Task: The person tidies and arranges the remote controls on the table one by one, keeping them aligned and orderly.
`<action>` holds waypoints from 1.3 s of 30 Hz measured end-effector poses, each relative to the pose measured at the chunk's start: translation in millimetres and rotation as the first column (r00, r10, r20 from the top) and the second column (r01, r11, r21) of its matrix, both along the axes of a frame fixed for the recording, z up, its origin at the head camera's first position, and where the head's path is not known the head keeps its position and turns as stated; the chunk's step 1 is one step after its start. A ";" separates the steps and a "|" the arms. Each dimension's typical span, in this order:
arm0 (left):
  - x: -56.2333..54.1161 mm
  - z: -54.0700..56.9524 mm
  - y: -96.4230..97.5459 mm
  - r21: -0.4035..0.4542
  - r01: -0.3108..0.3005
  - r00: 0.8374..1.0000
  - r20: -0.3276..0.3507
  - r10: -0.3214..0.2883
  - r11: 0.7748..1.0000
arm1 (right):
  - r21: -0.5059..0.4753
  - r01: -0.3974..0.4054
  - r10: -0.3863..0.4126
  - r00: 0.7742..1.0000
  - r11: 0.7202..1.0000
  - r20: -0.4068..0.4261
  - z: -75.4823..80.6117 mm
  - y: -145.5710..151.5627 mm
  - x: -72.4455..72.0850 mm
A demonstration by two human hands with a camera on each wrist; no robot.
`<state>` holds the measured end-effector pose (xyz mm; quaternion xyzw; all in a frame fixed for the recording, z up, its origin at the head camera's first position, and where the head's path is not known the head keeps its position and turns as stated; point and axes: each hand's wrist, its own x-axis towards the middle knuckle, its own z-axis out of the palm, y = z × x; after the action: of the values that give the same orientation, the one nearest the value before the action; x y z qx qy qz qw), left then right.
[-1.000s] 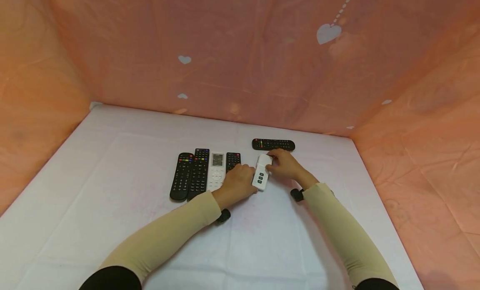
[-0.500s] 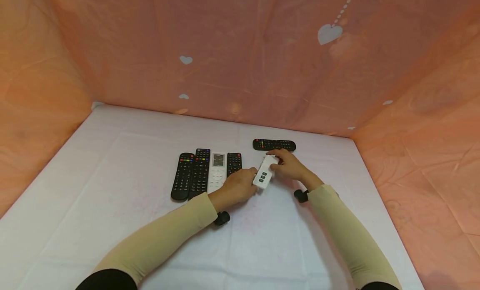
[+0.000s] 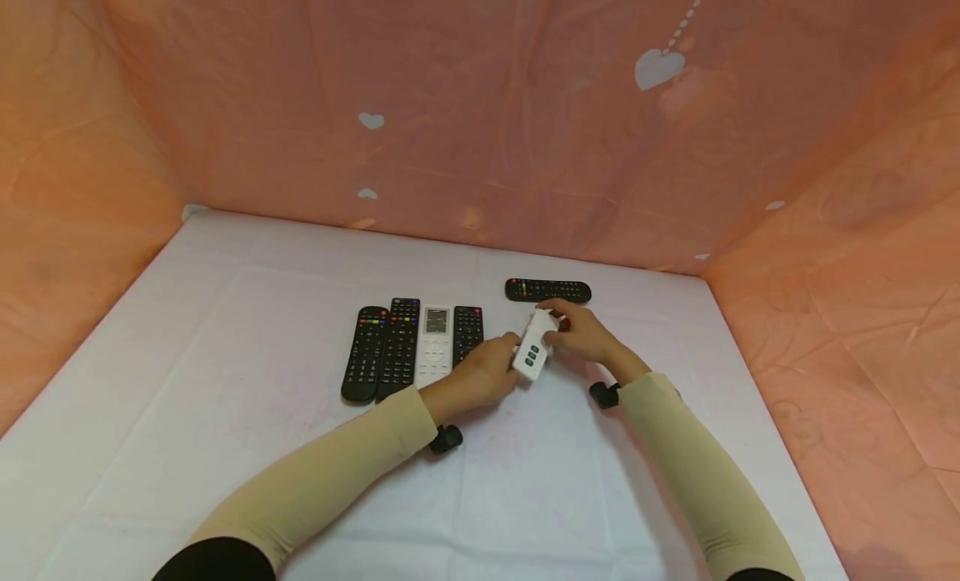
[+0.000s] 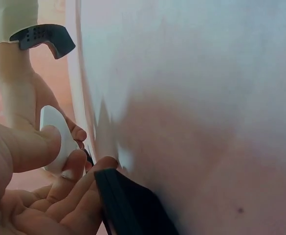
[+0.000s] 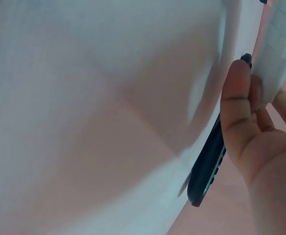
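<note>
A small white remote control (image 3: pixel 532 348) with a few dark buttons is held tilted between both hands, its buttons facing up. At its near left end, my left hand (image 3: pixel 483 373) pinches it; the left wrist view has the thumb and a fingertip on the white casing (image 4: pixel 68 144). My right hand (image 3: pixel 585 335) grips the far right end, with the thumb on the side. In the right wrist view the remote's pale side (image 5: pixel 275 54) rises above the fingers. Just left of the left hand lies a short black remote (image 3: pixel 468 331), its lower part hidden by that hand.
Left of the short black remote stand a white remote with a screen (image 3: pixel 433 348), a long black remote (image 3: pixel 399 348) and a rounded black remote (image 3: pixel 364 356), side by side. Another black remote (image 3: pixel 548 290) lies crosswise behind the right hand. Orange cloth walls (image 3: pixel 480 147) surround the white table (image 3: pixel 300 481).
The small white remote has tilted and shifted slightly right, seemingly raised off the table. My left hand has moved from its side to pinch its near end. The other remotes stay put.
</note>
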<state>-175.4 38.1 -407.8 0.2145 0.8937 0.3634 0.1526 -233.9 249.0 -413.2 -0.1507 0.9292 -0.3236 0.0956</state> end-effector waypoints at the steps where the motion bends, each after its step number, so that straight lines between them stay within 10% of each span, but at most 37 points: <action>1: -0.4 -0.3 0.6 -0.003 0.003 1.000 -0.003 -0.003 1.000 | 0.001 0.005 -0.005 1.000 1.000 0.000 0.2 0.2 0.0; 24: -9.3 -2.1 5.1 0.095 0.115 0.991 0.061 -0.121 0.989 | -0.062 0.033 -0.032 0.999 0.998 0.015 10.7 15.1 6.0; 39: -6.9 1.5 -0.6 0.174 -0.001 0.999 0.050 -0.008 0.985 | -0.123 0.059 -0.050 0.996 0.991 0.076 12.4 19.1 11.8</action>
<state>-182.3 37.5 -406.3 0.2192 0.8539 0.4453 0.1565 -222.2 268.1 -400.7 -0.1191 0.9067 -0.3892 0.1109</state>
